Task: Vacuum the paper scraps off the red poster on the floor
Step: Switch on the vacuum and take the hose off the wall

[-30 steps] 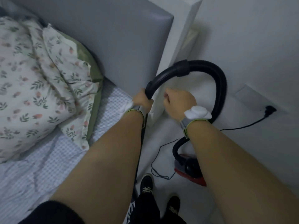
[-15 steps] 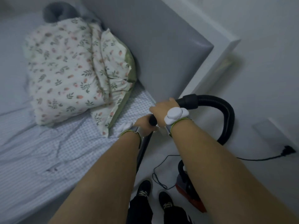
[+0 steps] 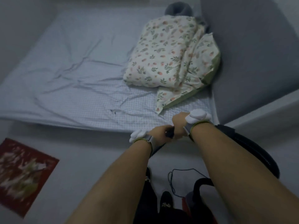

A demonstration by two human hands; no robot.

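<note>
Scraps (image 3: 21, 168) of pale paper are lying strewn over the red poster (image 3: 48, 160), which is sitting flat on the pale floor (image 3: 90, 159) at the lower left, well apart from the hands. Both hands are gripping the dark vacuum handle (image 3: 169, 134) near the corner of the bed: the left hand (image 3: 159, 132) is curling round it from the left, and the right hand (image 3: 178, 125) is closing on it just beside and slightly above. A black hose (image 3: 252, 152) is arcing down on the right toward the vacuum body (image 3: 189, 201), mostly hidden behind the right forearm. A thin black cord (image 3: 171, 180) is looping on the floor between the forearms. On the bed, a checked sheet (image 3: 80, 78) is lying wrinkled, and a floral pillow (image 3: 168, 54) is resting against the grey headboard (image 3: 252, 54).
</note>
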